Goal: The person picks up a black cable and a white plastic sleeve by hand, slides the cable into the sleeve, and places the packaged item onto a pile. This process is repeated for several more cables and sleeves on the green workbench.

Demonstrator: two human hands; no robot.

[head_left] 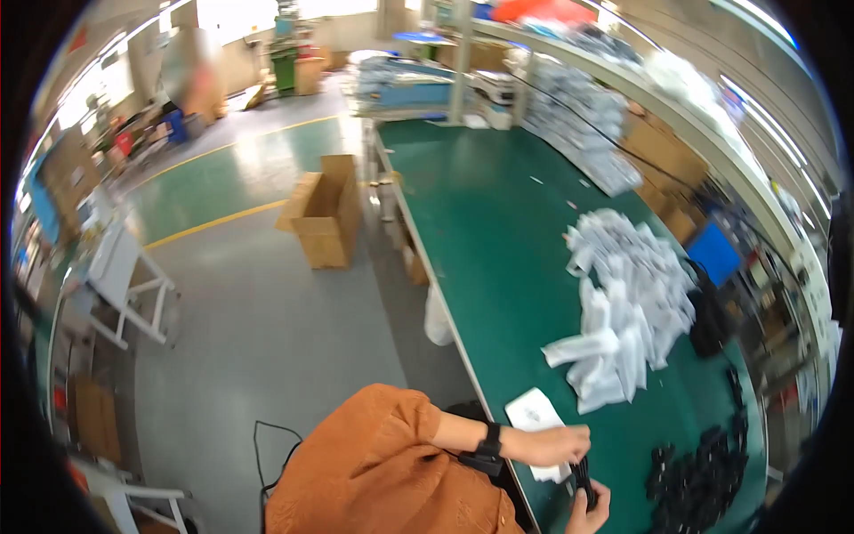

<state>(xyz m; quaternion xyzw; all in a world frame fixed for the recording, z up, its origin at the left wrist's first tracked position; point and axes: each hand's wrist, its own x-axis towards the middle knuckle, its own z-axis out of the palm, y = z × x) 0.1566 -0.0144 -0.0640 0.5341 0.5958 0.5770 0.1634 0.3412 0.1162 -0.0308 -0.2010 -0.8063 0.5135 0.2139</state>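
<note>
My left hand (pixel 562 443), with a black band on its wrist, reaches over the table's near edge. Its closed fingers grip the upper end of a black, cable-like bundle (pixel 583 481). Just below, my right hand (pixel 589 510) holds the lower part of this bundle between thumb and fingers. Partly under my left hand lies a white sheet or flat bag (pixel 532 411) with a small grey print. To the right is a pile of black cable-like pieces (pixel 698 481). Farther up the table, many white wrapped packets (pixel 623 311) lie heaped.
The long green table (pixel 480 222) runs away from me. Grey bagged stacks (pixel 578 116) stand at its far right, near a blue panel (pixel 714 253). An open cardboard box (pixel 327 222) sits on the floor to the left. A white stand (pixel 120 276) is farther left.
</note>
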